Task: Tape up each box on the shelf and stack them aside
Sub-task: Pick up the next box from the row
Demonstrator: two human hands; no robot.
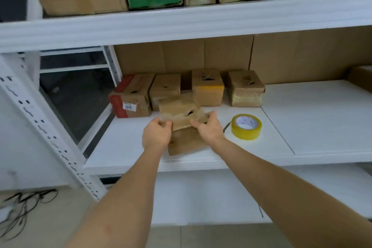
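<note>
Both hands grip one small cardboard box (181,110) near the front of the white shelf (302,123): the left hand (156,134) curls round its near left corner, the right hand (208,127) wraps its near right edge. That box is tilted and sits on top of another box (186,143) lying on the shelf. Behind them, four more boxes (207,88) stand in a row against the cardboard backing. A roll of yellow tape (246,126) lies flat just right of the right hand, apart from it.
</note>
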